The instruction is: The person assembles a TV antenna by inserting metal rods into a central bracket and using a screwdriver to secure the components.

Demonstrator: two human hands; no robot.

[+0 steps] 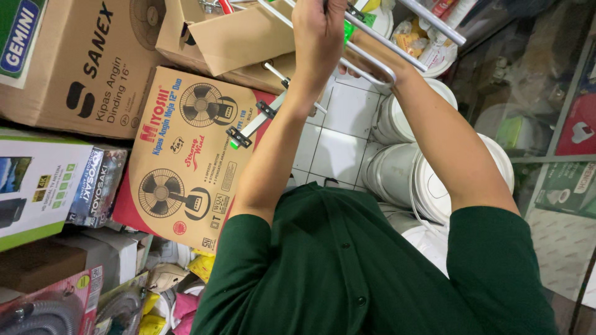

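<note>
- Looking down over my dark green shirt (pixel 347 267), I see both my arms raised toward the top edge of the view, the two hands close together on one thing.
- My left hand (pixel 318 31) is wrapped around the silver metal antenna frame (pixel 372 59), fingers closed on its tubes.
- My right hand (pixel 366 59) sits just behind the frame's rounded loop; it touches the tubing, but I cannot tell whether its fingers are closed.
- One flat bar (pixel 257 121) of the frame, with black clips, slants down over the table fan box (pixel 186 155).
- An open cardboard carton (pixel 236 37) lies just beyond the hands.
- White plastic buckets (pixel 403 167) stand stacked on the white tiled floor (pixel 338 130), under my right forearm.
</note>
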